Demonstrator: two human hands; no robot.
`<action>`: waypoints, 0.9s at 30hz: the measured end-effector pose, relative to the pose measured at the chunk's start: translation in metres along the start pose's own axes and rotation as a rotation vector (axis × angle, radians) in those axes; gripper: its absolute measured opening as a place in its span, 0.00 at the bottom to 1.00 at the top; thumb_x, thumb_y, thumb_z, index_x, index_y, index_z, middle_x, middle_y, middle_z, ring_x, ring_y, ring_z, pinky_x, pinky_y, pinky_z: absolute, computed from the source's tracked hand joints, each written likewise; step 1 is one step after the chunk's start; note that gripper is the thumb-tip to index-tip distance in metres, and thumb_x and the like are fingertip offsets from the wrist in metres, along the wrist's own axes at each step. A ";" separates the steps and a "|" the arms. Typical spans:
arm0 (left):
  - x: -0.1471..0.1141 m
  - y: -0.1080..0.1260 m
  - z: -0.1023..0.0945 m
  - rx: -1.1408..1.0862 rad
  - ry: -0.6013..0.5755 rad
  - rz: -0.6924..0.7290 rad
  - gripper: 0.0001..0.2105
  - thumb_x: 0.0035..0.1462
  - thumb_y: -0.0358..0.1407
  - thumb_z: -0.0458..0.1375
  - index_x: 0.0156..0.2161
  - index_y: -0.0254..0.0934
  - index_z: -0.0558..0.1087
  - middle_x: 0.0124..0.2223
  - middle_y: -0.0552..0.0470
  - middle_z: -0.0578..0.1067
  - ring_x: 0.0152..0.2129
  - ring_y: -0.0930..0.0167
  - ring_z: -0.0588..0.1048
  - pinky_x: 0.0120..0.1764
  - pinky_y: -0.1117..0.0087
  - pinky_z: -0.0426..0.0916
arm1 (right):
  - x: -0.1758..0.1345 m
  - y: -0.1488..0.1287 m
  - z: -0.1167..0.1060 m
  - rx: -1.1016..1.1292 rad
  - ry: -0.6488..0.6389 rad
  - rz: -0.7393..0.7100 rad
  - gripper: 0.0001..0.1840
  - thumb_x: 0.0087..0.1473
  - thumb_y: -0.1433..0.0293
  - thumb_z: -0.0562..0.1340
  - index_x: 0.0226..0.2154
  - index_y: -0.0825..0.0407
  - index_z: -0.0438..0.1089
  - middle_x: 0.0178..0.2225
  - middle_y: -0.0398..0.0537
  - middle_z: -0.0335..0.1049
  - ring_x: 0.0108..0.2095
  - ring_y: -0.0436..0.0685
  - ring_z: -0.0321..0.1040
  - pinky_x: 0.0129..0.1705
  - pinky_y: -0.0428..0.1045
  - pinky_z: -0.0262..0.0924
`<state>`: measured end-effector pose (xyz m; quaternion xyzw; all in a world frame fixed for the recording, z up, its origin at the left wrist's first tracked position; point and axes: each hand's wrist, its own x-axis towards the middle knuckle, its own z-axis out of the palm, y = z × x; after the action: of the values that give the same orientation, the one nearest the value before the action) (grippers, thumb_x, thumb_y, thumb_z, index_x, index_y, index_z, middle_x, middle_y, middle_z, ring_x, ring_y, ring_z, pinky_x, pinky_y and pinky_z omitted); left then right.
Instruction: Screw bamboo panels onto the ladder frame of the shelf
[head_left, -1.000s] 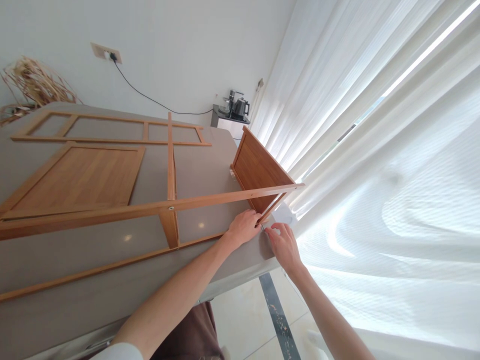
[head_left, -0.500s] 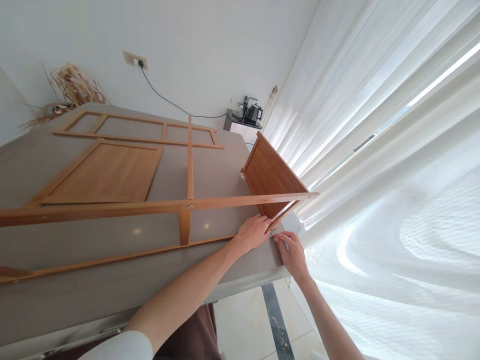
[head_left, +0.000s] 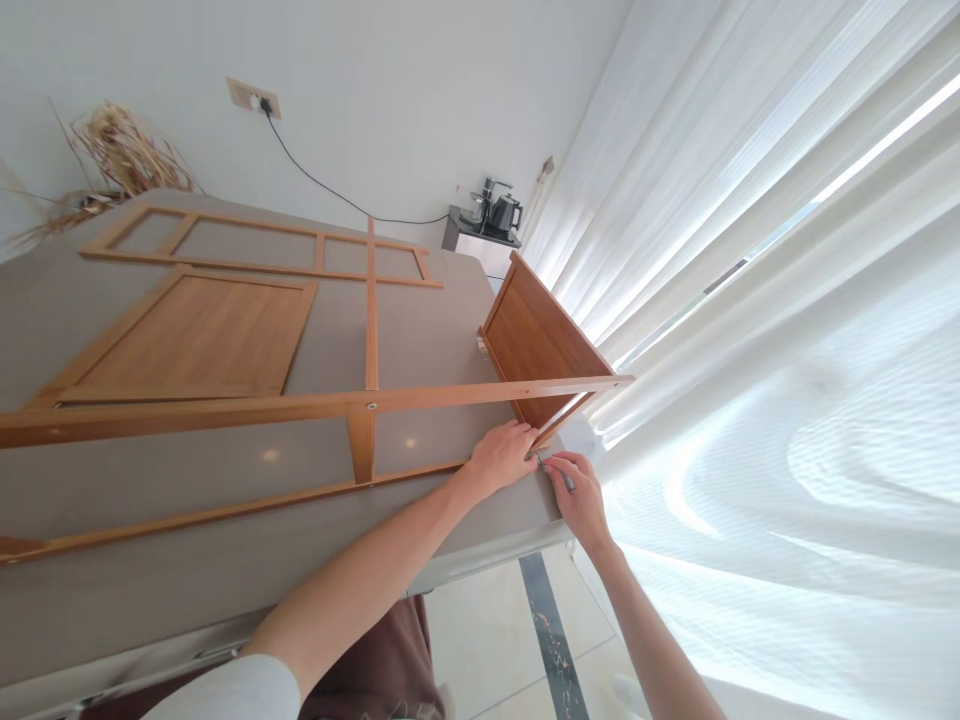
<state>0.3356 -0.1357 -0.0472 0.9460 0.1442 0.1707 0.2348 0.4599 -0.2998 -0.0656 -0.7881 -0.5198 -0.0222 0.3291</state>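
Note:
A wooden frame [head_left: 420,394] stands on edge on the table, with a solid end panel [head_left: 536,322] at its right. My left hand [head_left: 501,455] is closed over the lower rail [head_left: 420,472] at the corner beneath that panel. Just right of it, my right hand [head_left: 579,495] pinches a thin metal tool [head_left: 540,460], which looks like a hex key. The tool's tip points at the corner by my left fingertips. Whether it sits in a screw is too small to tell.
Flat on the grey-brown table [head_left: 225,575] lie a panelled wooden piece [head_left: 195,335] and an open wooden ladder-like frame [head_left: 247,262]. Dried stalks [head_left: 127,150] are at the back left. A black kettle [head_left: 504,214] stands on a cabinet behind. White curtains [head_left: 720,400] hang close on the right.
My right hand has shifted slightly left, bringing the tool's tip closer to the corner by my left hand. The view has moved a little; the frame appears to stay in place.

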 end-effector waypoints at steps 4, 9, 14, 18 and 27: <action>0.000 0.000 -0.001 -0.010 0.000 -0.003 0.09 0.61 0.37 0.56 0.44 0.38 0.73 0.44 0.48 0.78 0.45 0.63 0.75 0.48 0.64 0.72 | -0.002 0.000 -0.004 -0.029 -0.024 -0.030 0.17 0.66 0.60 0.54 0.42 0.48 0.77 0.46 0.55 0.69 0.46 0.60 0.67 0.42 0.54 0.69; 0.000 0.000 -0.003 -0.018 -0.020 -0.004 0.09 0.62 0.37 0.56 0.44 0.38 0.74 0.44 0.48 0.78 0.45 0.64 0.75 0.48 0.65 0.71 | -0.002 -0.004 -0.007 -0.098 -0.013 -0.102 0.17 0.66 0.63 0.53 0.43 0.49 0.77 0.44 0.54 0.69 0.44 0.59 0.67 0.46 0.56 0.68; 0.001 -0.001 -0.002 -0.017 -0.022 0.010 0.08 0.62 0.36 0.55 0.44 0.38 0.73 0.44 0.48 0.78 0.45 0.64 0.75 0.47 0.66 0.72 | 0.001 -0.005 -0.005 -0.177 -0.015 -0.165 0.17 0.67 0.66 0.52 0.44 0.49 0.76 0.45 0.54 0.68 0.44 0.58 0.65 0.46 0.54 0.66; 0.001 -0.001 -0.002 -0.006 -0.026 0.012 0.07 0.62 0.36 0.56 0.43 0.37 0.73 0.43 0.48 0.78 0.44 0.64 0.75 0.45 0.66 0.72 | 0.002 -0.001 -0.007 -0.375 -0.067 -0.245 0.18 0.66 0.71 0.50 0.47 0.47 0.75 0.48 0.54 0.67 0.45 0.59 0.63 0.45 0.55 0.64; 0.000 0.001 -0.004 -0.049 -0.032 -0.003 0.07 0.62 0.33 0.54 0.42 0.37 0.73 0.44 0.48 0.78 0.44 0.64 0.75 0.45 0.65 0.72 | 0.008 -0.007 -0.015 -0.485 -0.106 -0.330 0.20 0.64 0.74 0.51 0.49 0.45 0.74 0.44 0.54 0.69 0.44 0.61 0.63 0.44 0.57 0.61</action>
<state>0.3342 -0.1354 -0.0432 0.9423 0.1379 0.1587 0.2604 0.4625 -0.2998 -0.0470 -0.7486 -0.6368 -0.1579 0.0957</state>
